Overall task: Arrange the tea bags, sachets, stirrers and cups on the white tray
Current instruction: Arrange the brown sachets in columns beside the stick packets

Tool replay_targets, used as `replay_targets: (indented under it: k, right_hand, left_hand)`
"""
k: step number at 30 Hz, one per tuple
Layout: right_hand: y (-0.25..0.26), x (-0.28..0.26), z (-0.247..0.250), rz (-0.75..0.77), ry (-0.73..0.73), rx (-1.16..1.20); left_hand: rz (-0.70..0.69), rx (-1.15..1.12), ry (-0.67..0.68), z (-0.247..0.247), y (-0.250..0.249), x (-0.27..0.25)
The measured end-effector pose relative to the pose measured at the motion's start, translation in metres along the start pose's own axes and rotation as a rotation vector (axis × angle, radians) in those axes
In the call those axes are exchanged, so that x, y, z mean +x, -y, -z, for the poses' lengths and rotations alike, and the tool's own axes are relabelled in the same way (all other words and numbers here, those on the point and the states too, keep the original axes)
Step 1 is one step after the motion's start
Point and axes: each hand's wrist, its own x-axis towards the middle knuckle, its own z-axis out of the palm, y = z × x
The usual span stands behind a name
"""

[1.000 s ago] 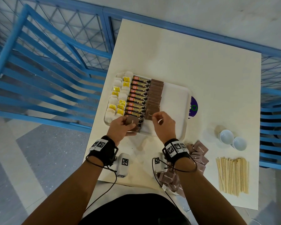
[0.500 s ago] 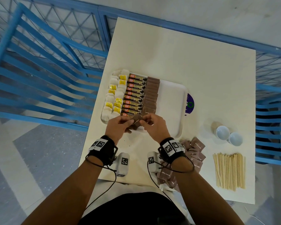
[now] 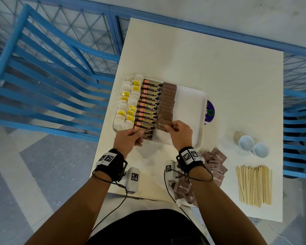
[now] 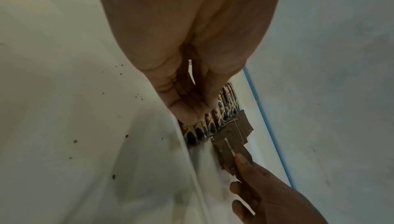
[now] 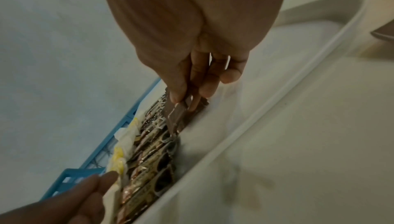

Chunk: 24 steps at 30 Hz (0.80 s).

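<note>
The white tray (image 3: 189, 103) carries a column of tea bags (image 3: 125, 106), a row of coffee sachets (image 3: 148, 103) and a row of brown sugar sachets (image 3: 167, 101). My right hand (image 3: 168, 129) pinches one brown sachet (image 3: 162, 126) at the near end of the brown row; the right wrist view shows thumb and fingers on this sachet (image 5: 177, 116). My left hand (image 3: 141, 134) rests its straight fingertips (image 4: 192, 111) on the nearest coffee sachets (image 4: 213, 123) and holds nothing that I can see.
Loose brown sachets (image 3: 217, 161) lie piled on the cream table (image 3: 219, 68) by my right wrist. Two white cups (image 3: 246, 142) stand right of the tray, with wooden stirrers (image 3: 253, 185) in front of them. A purple disc (image 3: 209, 111) pokes out under the tray's right rim. Blue railings surround the table.
A brown sachet that both hands held half a second ago is now in the right hand alone, at the near end of the brown row. The left hand has dropped onto the coffee sachets.
</note>
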Motion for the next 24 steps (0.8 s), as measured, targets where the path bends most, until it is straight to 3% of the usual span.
replay_targets:
  k: [12, 19, 24]
  right_hand:
    - [0.0, 0.002, -0.01, -0.024, -0.102, -0.074]
    - [-0.003, -0.015, 0.01, -0.027, -0.201, -0.012]
    - [-0.027, -0.054, 0.049, -0.034, -0.176, 0.066]
  left_hand:
    - [0.044, 0.051, 0.037, 0.007, 0.01, -0.004]
    - [-0.036, 0.301, 0.192, -0.01, 0.013, -0.005]
    - [-0.111, 0.507, 0.381, -0.042, 0.021, -0.016]
